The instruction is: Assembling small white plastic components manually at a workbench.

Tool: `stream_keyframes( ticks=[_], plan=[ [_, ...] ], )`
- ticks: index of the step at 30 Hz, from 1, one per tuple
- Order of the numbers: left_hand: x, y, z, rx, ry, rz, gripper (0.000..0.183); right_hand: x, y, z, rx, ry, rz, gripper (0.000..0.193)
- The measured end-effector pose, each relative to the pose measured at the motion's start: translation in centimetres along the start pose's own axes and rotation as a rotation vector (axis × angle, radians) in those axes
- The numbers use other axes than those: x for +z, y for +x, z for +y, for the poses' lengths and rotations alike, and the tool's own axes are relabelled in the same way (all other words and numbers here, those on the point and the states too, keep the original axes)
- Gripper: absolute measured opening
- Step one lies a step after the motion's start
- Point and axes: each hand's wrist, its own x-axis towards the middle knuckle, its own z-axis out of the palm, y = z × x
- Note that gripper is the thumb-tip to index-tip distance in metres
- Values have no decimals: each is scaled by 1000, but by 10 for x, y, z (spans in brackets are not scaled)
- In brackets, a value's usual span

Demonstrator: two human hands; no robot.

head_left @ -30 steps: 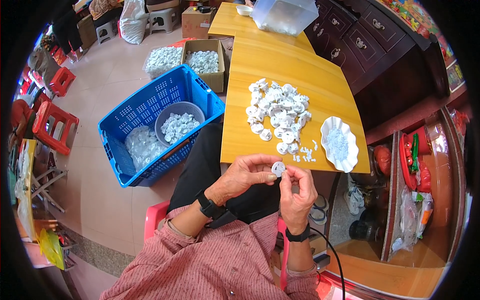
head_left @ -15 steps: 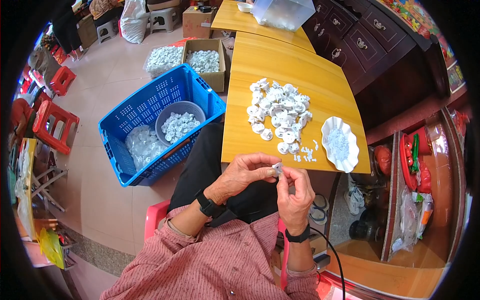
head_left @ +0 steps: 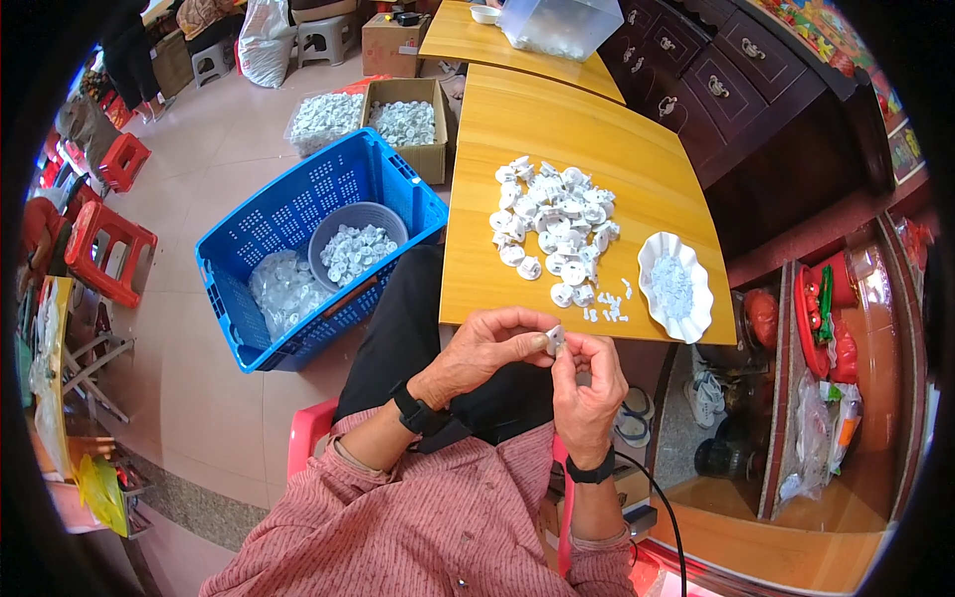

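Just off the near edge of the wooden table (head_left: 497,109), my left hand (head_left: 482,348) pinches a small white plastic part (head_left: 555,338) between thumb and fingers. My right hand (head_left: 589,393) meets it from the other side, its thumb and forefinger closed at the same part. Whether those right fingertips also hold a tiny piece is hidden. Beyond my hands, a pile of white plastic parts (head_left: 572,214) with round discs lies on the table. Several tiny white pegs (head_left: 609,306) are scattered near the front edge, beside a scalloped white dish (head_left: 704,298) of small pale pieces.
At my left, a blue crate (head_left: 224,259) holds a grey bowl (head_left: 396,221) and a clear bag of white parts. Behind it stand a cardboard box (head_left: 430,162) and a clear tub (head_left: 296,129), both filled. Dark drawers (head_left: 731,85) and a shelf flank the table's right side.
Both hands stay together in nearly the same place. The white part appears slightly turned between my fingertips, and the whole view has shifted a little.
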Motion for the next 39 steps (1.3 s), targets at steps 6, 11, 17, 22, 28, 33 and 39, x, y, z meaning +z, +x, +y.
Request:
stream_keyframes(
  ticks=[6, 11, 17, 22, 28, 33, 39],
  plan=[
    [-1, -1, 1, 23, 20, -17, 29, 1, -1, 0, 17, 29, -20, 16],
    [0, -1, 3, 17, 56, -16, 29, 1, -2, 2, 39, 40, -27, 14],
    [-2, -3, 3, 10, 59, -17, 28, 3, -2, 1, 49, 52, -39, 14],
    [-2, -2, 1, 0, 53, -12, 28, 4, -3, 6, 38, 55, -55, 14],
    [-1, -3, 3, -17, 71, 3, 27, 5, -3, 6, 40, 67, -63, 14],
    [-2, -1, 0, -25, 27, -2, 27, 5, -3, 6, 47, 67, -63, 13],
    [-1, -2, 0, -39, -7, 3, 27, 4, -3, 5, 93, 99, -55, 11]
  ],
)
